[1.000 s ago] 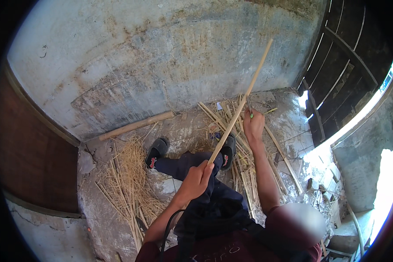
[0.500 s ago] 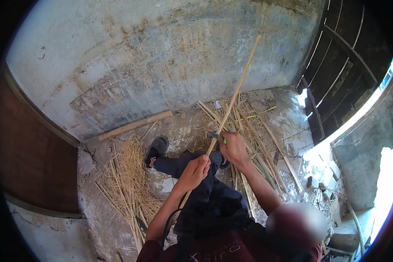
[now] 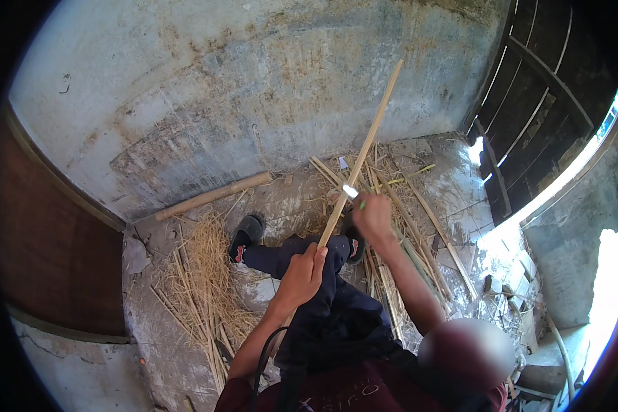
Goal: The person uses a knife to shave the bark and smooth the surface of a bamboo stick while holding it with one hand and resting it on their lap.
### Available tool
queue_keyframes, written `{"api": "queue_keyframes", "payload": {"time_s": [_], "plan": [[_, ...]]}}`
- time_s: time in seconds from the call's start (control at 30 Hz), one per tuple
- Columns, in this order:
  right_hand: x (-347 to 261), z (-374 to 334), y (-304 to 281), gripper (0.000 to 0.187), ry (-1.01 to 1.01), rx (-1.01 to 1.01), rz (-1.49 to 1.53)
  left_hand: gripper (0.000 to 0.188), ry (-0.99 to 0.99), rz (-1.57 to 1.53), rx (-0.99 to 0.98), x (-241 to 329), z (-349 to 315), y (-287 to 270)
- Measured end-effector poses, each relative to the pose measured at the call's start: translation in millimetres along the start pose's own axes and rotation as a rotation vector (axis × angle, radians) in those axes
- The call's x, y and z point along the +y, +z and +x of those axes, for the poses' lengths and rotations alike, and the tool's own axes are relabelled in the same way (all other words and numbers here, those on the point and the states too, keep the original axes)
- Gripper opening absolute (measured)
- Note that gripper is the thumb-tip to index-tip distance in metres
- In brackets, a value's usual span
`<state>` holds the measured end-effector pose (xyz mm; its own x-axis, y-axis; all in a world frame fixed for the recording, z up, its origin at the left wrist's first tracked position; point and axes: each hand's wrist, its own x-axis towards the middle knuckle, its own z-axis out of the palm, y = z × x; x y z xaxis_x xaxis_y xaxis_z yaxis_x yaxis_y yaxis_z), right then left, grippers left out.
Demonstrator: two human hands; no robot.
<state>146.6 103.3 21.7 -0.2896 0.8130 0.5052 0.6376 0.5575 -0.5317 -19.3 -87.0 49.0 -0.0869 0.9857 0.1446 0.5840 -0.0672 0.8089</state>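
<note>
A long, pale bamboo strip (image 3: pixel 369 143) slants up and away from my lap toward the wall. My left hand (image 3: pixel 302 276) is wrapped round its lower part, thumb along the top, above my thigh. Farther up, my right hand (image 3: pixel 373 217) is closed on the handle of a knife (image 3: pixel 351 191), and a bit of green shows at the handle. The short blade glints brightly and lies across the strip, seemingly against it. The strip's lower end passes under my left forearm and is partly hidden.
Straw-like shavings (image 3: pixel 216 264) and thin strips heap on the floor to the left. More bamboo strips (image 3: pixel 419 230) lie to the right. A bamboo pole (image 3: pixel 216 195) rests along the stained wall (image 3: pixel 288 89). Broken blocks (image 3: pixel 518 281) lie near the dark slatted door (image 3: pixel 535 103).
My right hand and the knife have moved up along the strip, away from my left hand. The strip has turned to show a wider face, and my left hand has shifted slightly down.
</note>
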Motion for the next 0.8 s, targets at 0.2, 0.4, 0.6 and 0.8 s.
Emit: {"api": "queue_keyframes", "payload": {"time_s": [0.2, 0.4, 0.6, 0.8], "plan": [[14, 12, -14, 0.018, 0.054, 0.082, 0.058, 0.037, -0.035, -0.017, 0.029, -4, -7, -1], [-23, -20, -18, 0.02, -0.14, -0.087, 0.077, 0.035, -0.054, -0.049, 0.015, 7, 3, 5], [-17, -16, -18, 0.02, -0.151, -0.098, 0.082, 0.033, -0.019, 0.014, 0.025, 9, -1, 11], [-8, 2, -4, 0.013, -0.011, 0.096, 0.09, 0.033, 0.003, -0.017, 0.007, 4, -3, 1]]}}
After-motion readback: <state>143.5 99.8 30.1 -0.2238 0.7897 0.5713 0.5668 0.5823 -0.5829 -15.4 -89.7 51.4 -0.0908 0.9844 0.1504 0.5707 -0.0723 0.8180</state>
